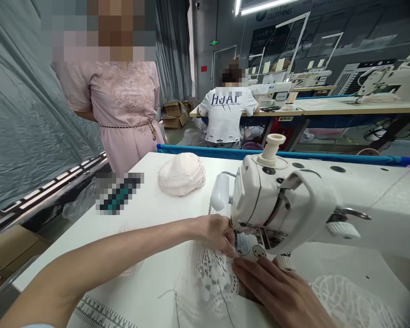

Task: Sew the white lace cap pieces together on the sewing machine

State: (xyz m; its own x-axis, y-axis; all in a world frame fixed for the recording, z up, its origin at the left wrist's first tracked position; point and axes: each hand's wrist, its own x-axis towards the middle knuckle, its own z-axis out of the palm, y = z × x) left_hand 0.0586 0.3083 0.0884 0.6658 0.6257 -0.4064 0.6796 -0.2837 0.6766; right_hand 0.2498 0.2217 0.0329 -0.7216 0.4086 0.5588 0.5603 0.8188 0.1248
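A white sewing machine (314,200) stands on the white table (136,218). White lace fabric (208,278) lies under its needle area. My left hand (217,232) rests on the lace just left of the presser foot, fingers curled and pinching the fabric. My right hand (280,291) lies flat on the lace in front of the machine, fingers stretched toward the needle. The needle itself is hidden behind my fingers.
A pile of pale pink lace pieces (181,174) sits further back on the table. A person in a pink dress (121,109) stands at the table's far left. Another person in a white T-shirt (225,114) sits at a bench behind. A printed ruler (99,314) marks the near edge.
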